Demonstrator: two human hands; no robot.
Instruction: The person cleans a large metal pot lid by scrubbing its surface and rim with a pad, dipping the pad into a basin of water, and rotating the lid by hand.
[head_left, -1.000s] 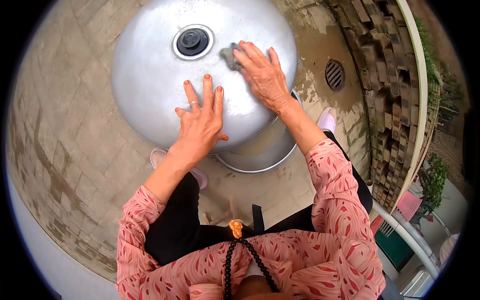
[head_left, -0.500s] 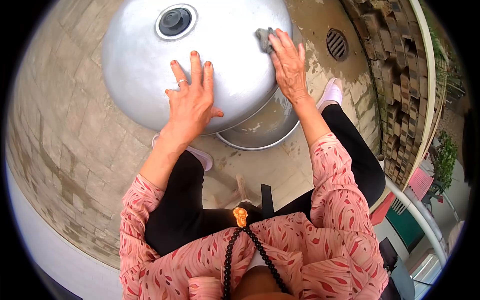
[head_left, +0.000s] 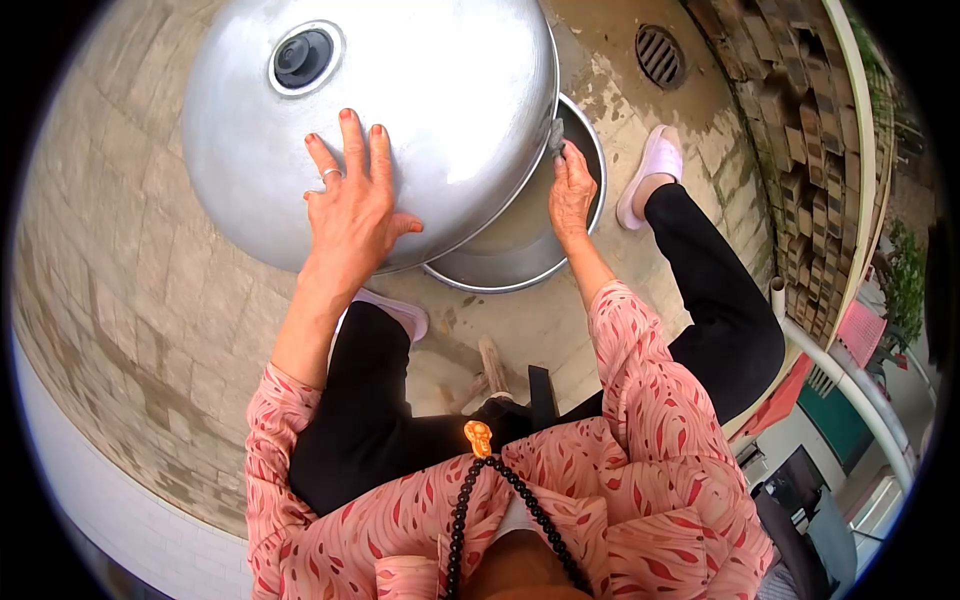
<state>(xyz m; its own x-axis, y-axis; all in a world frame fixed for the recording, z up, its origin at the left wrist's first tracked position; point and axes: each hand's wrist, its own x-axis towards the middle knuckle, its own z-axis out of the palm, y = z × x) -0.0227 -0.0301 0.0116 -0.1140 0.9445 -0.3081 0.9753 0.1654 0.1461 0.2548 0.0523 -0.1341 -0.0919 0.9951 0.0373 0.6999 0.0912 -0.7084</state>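
Note:
A large domed silver lid (head_left: 430, 110) with a black knob (head_left: 302, 58) lies over part of a metal basin (head_left: 520, 265), which shows at the lid's lower right. My left hand (head_left: 352, 200) rests on the lid's near part with its fingers spread and nothing held. At the lid's right edge, above the basin, my right hand (head_left: 571, 195) is closed on a small grey scrubbing cloth (head_left: 556, 137), which touches the rim. Some cloudy liquid seems to be in the basin.
A round floor drain (head_left: 660, 56) lies in wet paving at the upper right. Stacked bricks (head_left: 815, 200) line the right side, with a pale pipe (head_left: 860, 390) below them. My slippered feet (head_left: 658, 165) stand around the basin.
My right hand has moved from the lid's top out to its right edge with the cloth, its fingers now closer together. The lid and my left hand sit further left in view.

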